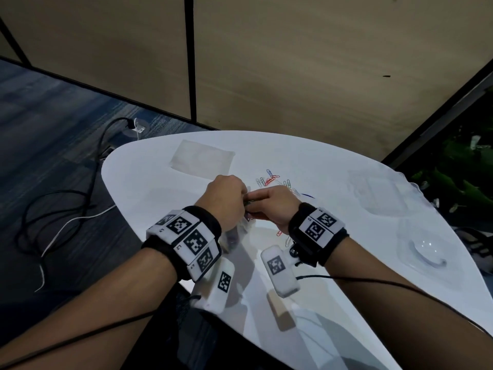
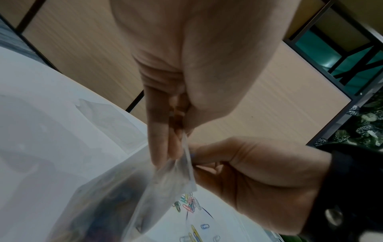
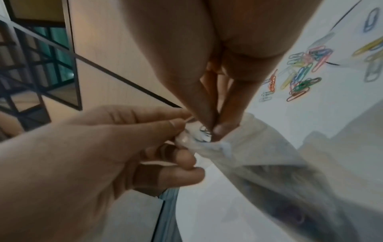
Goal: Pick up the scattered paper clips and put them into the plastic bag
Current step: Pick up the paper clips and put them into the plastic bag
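Head view looks down; blurry wrist views seemingly share the paper clips (image 3: 300,77)

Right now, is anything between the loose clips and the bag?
Nothing visible lies between them. The clips sit on the table just beyond the hands. The left hand and right hand both pinch the bag at its mouth.

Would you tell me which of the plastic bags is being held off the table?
The plastic bag pinched at its mouth by both hands; the other bag lies flat and untouched at the table's far side.
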Action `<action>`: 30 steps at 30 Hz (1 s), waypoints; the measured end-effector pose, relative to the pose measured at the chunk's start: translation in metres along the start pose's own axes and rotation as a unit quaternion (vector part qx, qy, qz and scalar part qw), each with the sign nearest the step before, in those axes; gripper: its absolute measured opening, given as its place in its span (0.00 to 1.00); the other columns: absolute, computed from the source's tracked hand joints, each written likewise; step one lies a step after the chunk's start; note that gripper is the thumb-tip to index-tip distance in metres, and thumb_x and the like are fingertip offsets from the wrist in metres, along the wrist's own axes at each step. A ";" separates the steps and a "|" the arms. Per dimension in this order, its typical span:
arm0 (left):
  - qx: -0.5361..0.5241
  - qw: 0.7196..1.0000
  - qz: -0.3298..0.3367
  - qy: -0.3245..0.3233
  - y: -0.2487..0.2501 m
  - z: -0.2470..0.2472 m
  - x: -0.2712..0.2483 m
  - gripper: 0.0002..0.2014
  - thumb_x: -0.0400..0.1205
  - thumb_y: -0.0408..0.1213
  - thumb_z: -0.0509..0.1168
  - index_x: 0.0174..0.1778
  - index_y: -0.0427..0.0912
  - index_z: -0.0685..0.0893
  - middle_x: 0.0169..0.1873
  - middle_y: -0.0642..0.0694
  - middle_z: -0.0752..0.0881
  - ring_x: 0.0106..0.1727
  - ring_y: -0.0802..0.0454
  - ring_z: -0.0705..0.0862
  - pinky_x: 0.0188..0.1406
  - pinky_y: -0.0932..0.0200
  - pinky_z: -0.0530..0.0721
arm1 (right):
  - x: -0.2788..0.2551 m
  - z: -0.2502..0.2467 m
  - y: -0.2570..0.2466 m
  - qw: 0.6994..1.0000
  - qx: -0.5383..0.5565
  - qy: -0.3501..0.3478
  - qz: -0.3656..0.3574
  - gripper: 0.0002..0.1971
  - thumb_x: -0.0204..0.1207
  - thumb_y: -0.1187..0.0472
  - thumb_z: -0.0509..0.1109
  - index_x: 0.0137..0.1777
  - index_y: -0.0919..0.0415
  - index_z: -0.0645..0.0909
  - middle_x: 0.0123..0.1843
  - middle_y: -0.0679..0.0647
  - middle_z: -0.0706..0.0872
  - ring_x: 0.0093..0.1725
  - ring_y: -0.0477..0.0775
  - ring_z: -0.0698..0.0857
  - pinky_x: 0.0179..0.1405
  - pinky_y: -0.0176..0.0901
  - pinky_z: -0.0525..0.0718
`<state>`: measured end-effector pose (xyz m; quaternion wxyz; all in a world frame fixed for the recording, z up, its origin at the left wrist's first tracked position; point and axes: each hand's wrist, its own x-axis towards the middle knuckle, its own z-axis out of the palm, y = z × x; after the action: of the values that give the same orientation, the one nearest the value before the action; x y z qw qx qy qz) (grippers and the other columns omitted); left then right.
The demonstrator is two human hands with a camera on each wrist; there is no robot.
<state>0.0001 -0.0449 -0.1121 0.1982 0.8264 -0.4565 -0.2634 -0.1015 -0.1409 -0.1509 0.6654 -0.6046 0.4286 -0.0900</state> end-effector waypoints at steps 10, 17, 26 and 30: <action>-0.061 0.998 -0.011 0.012 -0.009 -0.005 0.002 0.13 0.83 0.26 0.60 0.48 0.37 0.91 0.43 0.36 0.90 0.42 0.36 0.91 0.48 0.45 0.92 | 0.000 -0.016 -0.025 0.932 -0.334 -0.080 -0.118 0.09 0.78 0.60 0.71 0.48 0.63 0.91 0.40 0.53 0.92 0.37 0.47 0.88 0.41 0.36 0.86; -0.040 0.999 -0.006 0.009 -0.015 -0.015 -0.005 0.19 0.85 0.25 0.59 0.68 0.40 0.87 0.54 0.35 0.90 0.54 0.37 0.90 0.62 0.48 0.88 | 0.088 -0.098 0.013 0.882 -0.447 0.147 0.005 0.22 0.84 0.48 0.60 0.76 0.55 0.75 0.76 0.56 0.78 0.74 0.58 0.76 0.76 0.47 0.70; -0.038 0.999 -0.010 0.010 -0.015 -0.011 0.005 0.19 0.84 0.26 0.59 0.67 0.41 0.87 0.55 0.33 0.89 0.52 0.35 0.90 0.61 0.46 0.89 | 0.143 -0.063 0.039 0.808 -0.586 0.028 -0.049 0.23 0.86 0.52 0.45 0.78 0.57 0.65 0.79 0.62 0.67 0.76 0.71 0.67 0.73 0.68 0.69; -0.032 0.999 -0.007 0.010 -0.014 -0.011 0.004 0.18 0.84 0.26 0.59 0.66 0.40 0.88 0.56 0.34 0.89 0.52 0.35 0.90 0.59 0.46 0.90 | 0.131 -0.055 0.053 0.698 -0.703 -0.049 -0.129 0.24 0.85 0.56 0.53 0.80 0.63 0.64 0.81 0.63 0.63 0.78 0.69 0.67 0.75 0.62 0.69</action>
<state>0.0179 -0.0401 -0.1125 0.2271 0.8253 -0.4405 -0.2707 -0.0789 -0.2511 -0.2530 0.0488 -0.9494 0.2517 0.1816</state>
